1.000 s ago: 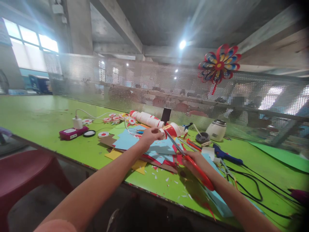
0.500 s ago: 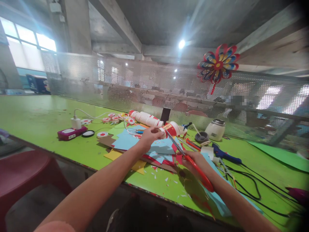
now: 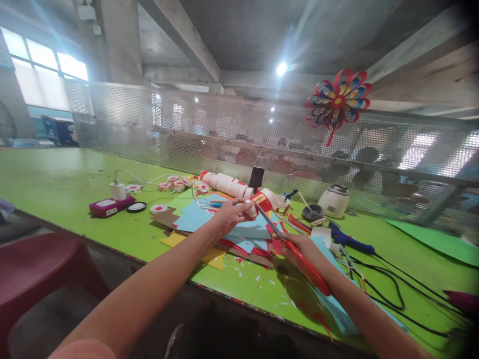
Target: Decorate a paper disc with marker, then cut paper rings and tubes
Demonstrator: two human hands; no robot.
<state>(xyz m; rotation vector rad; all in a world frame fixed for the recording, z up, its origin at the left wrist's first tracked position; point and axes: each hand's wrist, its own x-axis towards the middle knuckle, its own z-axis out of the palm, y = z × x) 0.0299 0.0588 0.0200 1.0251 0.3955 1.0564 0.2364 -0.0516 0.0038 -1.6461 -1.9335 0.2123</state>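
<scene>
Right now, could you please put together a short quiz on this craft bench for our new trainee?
1. True or false: the right hand holds red-handled scissors.
2. What does the left hand pinch? A) a small white and red paper piece B) the blue glue gun C) the white charger plug
3. Fill the gap: the paper pinwheel hangs on the perforated ___ behind the green table.

Key: 1 true. 2 A. 3 screen.
</scene>
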